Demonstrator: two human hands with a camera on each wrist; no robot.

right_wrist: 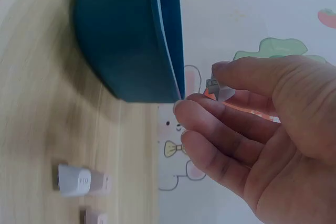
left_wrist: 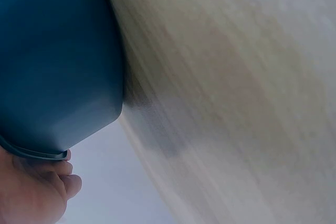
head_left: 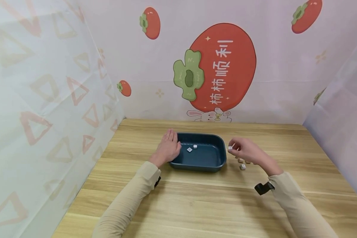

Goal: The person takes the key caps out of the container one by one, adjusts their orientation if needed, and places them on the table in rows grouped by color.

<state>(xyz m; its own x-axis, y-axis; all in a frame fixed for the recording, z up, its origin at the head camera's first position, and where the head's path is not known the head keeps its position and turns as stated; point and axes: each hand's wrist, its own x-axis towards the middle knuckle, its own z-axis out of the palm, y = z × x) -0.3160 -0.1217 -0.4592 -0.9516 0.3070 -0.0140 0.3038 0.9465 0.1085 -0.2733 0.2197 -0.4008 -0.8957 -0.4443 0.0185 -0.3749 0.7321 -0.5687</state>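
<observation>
A deep dark blue rectangular tray [head_left: 199, 168] stands on the table with two small white keycaps [head_left: 189, 149] inside, near its left half. My left hand [head_left: 167, 147] rests over the tray's left rim, fingers extended along it; in the left wrist view, part of that hand [left_wrist: 31, 192] shows beyond the rim. Just outside the tray's right wall, my right hand [head_left: 245, 150] pinches one keycap [right_wrist: 214, 86] between thumb and index finger, raised close to rim height. Several more keycaps [head_left: 242, 167] lie on the table below and beside this hand, partly covered by it.
The wood-grain table [head_left: 196, 205] ends at a back wall covered by a printed cloth [head_left: 273, 82] with red persimmons. A pale cloth [head_left: 47, 99] hangs on the left, another on the right. A black strap [head_left: 264, 188] circles the right wrist.
</observation>
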